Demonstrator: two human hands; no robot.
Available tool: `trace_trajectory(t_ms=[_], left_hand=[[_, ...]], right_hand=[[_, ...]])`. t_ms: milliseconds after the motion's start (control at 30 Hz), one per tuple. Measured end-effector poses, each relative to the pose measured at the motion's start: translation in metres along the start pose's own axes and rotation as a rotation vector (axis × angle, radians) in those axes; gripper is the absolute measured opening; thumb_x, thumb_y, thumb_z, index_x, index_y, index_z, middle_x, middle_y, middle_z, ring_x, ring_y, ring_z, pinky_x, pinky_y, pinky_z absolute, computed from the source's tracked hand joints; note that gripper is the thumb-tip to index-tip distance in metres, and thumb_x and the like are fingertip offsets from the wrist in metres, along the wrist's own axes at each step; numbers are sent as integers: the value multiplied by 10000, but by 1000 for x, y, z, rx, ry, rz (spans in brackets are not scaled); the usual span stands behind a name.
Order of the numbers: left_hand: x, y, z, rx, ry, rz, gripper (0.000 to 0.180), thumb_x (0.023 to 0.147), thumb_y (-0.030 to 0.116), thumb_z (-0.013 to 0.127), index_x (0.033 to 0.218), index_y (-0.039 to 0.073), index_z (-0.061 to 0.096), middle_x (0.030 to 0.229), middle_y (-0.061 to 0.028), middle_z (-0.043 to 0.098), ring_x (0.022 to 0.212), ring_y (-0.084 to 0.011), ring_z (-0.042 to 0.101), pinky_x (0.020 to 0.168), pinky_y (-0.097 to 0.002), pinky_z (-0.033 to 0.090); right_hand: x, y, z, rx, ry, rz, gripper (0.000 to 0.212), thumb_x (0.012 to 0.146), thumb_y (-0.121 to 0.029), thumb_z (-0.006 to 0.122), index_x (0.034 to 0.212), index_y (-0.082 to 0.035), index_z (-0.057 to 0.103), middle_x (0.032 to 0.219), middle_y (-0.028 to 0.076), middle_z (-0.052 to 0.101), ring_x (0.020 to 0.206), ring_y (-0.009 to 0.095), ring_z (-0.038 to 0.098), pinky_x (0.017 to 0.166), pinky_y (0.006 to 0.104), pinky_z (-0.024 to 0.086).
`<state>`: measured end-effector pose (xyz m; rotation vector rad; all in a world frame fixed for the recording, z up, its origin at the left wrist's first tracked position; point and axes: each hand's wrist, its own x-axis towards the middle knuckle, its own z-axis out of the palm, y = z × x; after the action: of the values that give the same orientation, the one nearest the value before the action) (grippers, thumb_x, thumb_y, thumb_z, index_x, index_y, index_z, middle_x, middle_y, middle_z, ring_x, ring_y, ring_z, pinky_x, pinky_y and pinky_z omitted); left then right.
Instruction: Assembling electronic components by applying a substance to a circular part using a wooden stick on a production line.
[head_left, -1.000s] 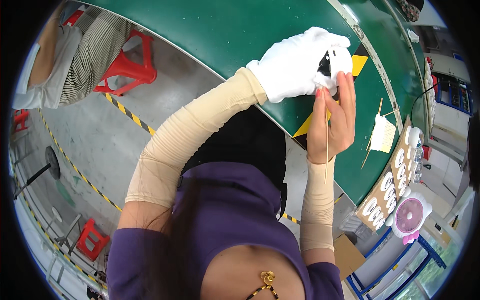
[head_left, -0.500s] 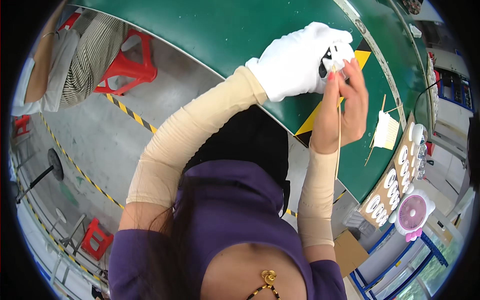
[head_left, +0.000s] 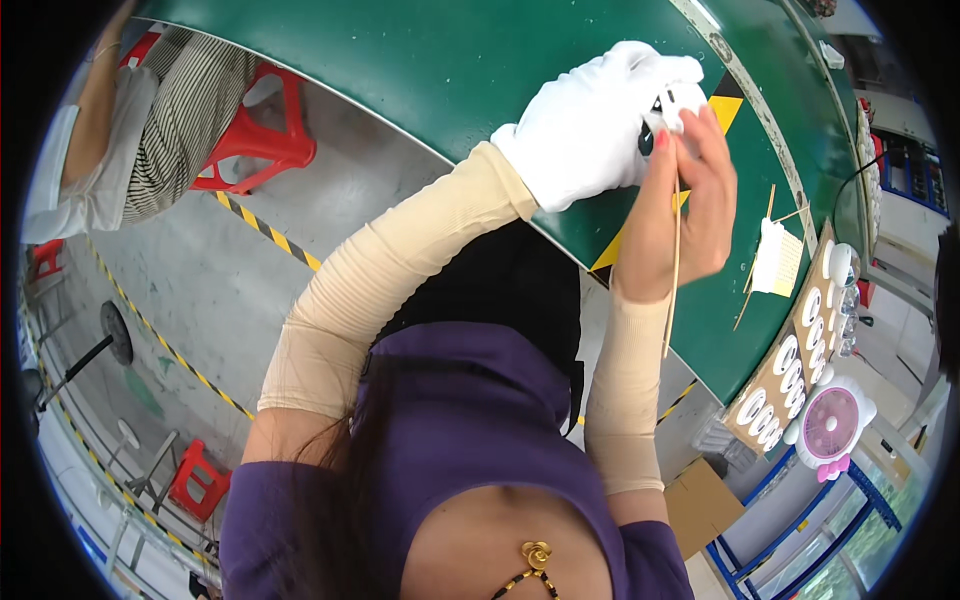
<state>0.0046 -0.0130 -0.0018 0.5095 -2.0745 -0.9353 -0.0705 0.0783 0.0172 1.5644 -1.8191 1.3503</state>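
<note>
My left hand (head_left: pixel 590 130), in a white glove, grips a small white part with black areas (head_left: pixel 683 102) above the green table. Glove fingers hide much of this part. In my bare right hand (head_left: pixel 690 220) a thin wooden stick (head_left: pixel 674 275) is pinched between thumb and fingers. Its upper end points at the part, and its lower end hangs down past my wrist. Whether the tip touches the part is hard to tell, as my fingers cover it.
On the table (head_left: pixel 420 70), right of my hands, lies a white cloth-like piece (head_left: pixel 772 262) with several thin sticks. Brown boards with white round parts (head_left: pixel 785 358) stand along the right edge, by a pink-and-white fan (head_left: pixel 830 422). A person in striped trousers (head_left: pixel 190 110) is near a red stool (head_left: pixel 265 135) at left.
The fingers of my right hand have shifted slightly on the part, and the stick's lower end has swung a little left. My left hand keeps its grip.
</note>
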Motion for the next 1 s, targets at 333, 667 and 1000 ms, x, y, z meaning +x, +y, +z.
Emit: trace_trajectory(t_ms=[333, 667, 1000], left_hand=[[0, -1, 2, 58, 34, 26, 631, 771, 177, 722, 1352, 167, 477, 1267, -127, 513, 1037, -362, 590, 870, -402, 507], [-1, -11, 1, 26, -17, 25, 626, 776, 195, 725, 1353, 168, 480, 1284, -122, 511, 1061, -355, 586, 878, -395, 503], [0, -2, 1, 66, 3, 20, 684, 755, 203, 755, 1368, 159, 457, 1272, -142, 509, 1064, -358, 587, 883, -388, 500]], right_hand=[[0, -2, 4, 7, 46, -4, 90, 787, 78, 711, 824, 55, 633, 1022, 154, 692, 1066, 344, 648, 897, 431, 523], [1, -1, 1, -75, 24, -70, 85, 796, 56, 724, 839, 29, 656, 1053, 124, 691, 1078, 311, 629, 910, 379, 497], [1, -1, -4, -117, -12, -46, 101, 783, 44, 737, 831, 8, 656, 1041, 105, 692, 1090, 322, 610, 920, 385, 479]])
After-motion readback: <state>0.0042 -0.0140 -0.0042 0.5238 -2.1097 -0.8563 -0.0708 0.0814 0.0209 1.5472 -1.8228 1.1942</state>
